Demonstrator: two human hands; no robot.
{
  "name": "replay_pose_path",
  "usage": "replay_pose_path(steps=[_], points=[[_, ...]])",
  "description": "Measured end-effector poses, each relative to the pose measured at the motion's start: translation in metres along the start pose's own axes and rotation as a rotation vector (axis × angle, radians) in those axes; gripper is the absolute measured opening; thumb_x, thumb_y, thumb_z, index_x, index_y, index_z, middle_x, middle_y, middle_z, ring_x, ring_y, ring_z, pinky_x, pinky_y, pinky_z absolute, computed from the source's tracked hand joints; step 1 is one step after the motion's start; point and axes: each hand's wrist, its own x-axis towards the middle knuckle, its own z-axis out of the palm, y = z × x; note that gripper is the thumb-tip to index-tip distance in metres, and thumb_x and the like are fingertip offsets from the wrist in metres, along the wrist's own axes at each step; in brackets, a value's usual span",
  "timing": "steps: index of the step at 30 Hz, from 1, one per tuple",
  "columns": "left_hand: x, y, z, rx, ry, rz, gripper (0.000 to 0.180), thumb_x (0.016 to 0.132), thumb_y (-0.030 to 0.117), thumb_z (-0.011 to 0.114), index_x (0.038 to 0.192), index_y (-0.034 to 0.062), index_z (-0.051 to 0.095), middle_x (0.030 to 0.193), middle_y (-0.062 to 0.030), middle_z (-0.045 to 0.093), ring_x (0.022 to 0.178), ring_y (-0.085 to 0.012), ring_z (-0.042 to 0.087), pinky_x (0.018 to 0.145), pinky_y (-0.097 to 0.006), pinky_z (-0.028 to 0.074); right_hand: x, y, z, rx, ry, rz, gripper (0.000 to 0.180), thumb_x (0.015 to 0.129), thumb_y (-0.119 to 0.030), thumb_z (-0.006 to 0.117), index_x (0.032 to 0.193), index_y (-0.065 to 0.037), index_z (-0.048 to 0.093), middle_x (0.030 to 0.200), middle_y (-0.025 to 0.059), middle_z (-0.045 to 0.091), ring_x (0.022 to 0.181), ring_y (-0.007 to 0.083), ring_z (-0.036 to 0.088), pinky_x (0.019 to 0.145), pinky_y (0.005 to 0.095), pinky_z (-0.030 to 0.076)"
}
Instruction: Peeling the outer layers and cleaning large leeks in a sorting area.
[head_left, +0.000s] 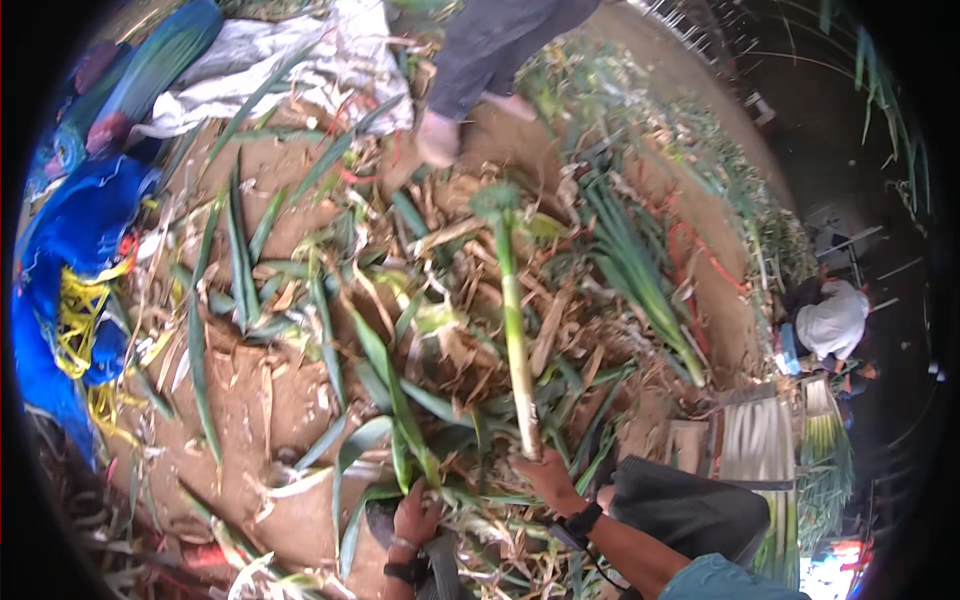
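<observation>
My right hand (550,482) is closed around the root end of a long green onion (513,330). The stalk points away from me, white near the hand and green toward its far end. To its left, my left hand (416,514) is closed on the lower end of some green onion leaves (399,440), low over the littered ground. Loose green leaves and dry peelings (440,320) lie all around both hands. A bundle of green onions (640,270) rests on the ground ahead and to the right.
Blue sheeting (85,220) with yellow netting (80,320) lies at the left, a white sack (270,80) at the far left. Another person's legs (480,60) stand ahead. White stalks (757,440) are stacked at the right. Farther right is a person in white (833,318).
</observation>
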Motion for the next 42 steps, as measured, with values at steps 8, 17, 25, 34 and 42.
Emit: replay_pose_path(steps=[8, 17, 25, 34, 42], points=[[0.094, 0.199, 0.000, -0.817, -0.317, 0.340, 0.057, 0.088, 0.018, 0.057, 0.134, -0.0008, 0.029, 0.122, -0.0120, 0.049, 0.110, -0.0180, 0.048, 0.094, -0.030, 0.039, -0.027, 0.005, -0.035, -0.711, 0.319, -0.435, 0.033, 0.077, -0.022, 0.067, 0.106, -0.011, 0.059, 0.072, 0.0177, 0.060, 0.065, 0.0267, 0.063, 0.059, 0.0364, 0.048], [0.131, 0.301, -0.060, -1.376, -0.115, 0.439, 0.017, 0.091, 0.019, 0.051, 0.100, 0.0053, 0.052, 0.090, -0.0093, 0.063, 0.081, -0.0206, 0.063, 0.066, -0.034, 0.057, 0.003, -0.005, -0.167, -0.814, 0.536, -0.555, 0.049, 0.069, -0.013, 0.070, 0.114, -0.003, 0.053, 0.091, 0.0099, 0.064, 0.085, 0.0218, 0.061, 0.077, 0.0350, 0.048], [0.086, 0.314, -0.031, -1.768, -0.453, 0.432, 0.017, 0.094, 0.018, 0.043, 0.109, 0.0112, 0.048, 0.112, -0.0124, 0.056, 0.106, -0.0255, 0.054, 0.088, -0.040, 0.049, 0.027, -0.135, 0.036, 0.145, -0.141, -0.707, 0.056, 0.077, -0.002, 0.062, 0.129, -0.001, 0.039, 0.124, 0.0161, 0.047, 0.103, 0.0226, 0.053, 0.090, 0.0310, 0.043], [0.051, 0.347, -0.002, -1.892, -0.738, 0.307, 0.042, 0.094, 0.016, 0.044, 0.132, 0.0151, 0.027, 0.125, -0.0078, 0.046, 0.115, -0.0195, 0.046, 0.096, -0.038, 0.042, 0.037, -0.223, 0.073, 0.456, -0.411, -0.888, 0.050, 0.084, -0.013, 0.057, 0.127, 0.001, 0.036, 0.128, 0.0152, 0.041, 0.111, 0.0272, 0.049, 0.084, 0.0406, 0.049], [0.039, 0.284, -0.016, -1.279, -0.789, 0.397, 0.052, 0.093, 0.009, 0.043, 0.139, 0.0087, 0.019, 0.129, -0.0196, 0.042, 0.115, -0.0288, 0.048, 0.094, -0.041, 0.041, 0.062, -0.267, -0.011, 0.272, -0.173, -0.983, 0.026, 0.086, -0.002, 0.051, 0.112, -0.006, 0.050, 0.110, 0.0082, 0.055, 0.100, 0.0207, 0.053, 0.078, 0.0367, 0.048]])
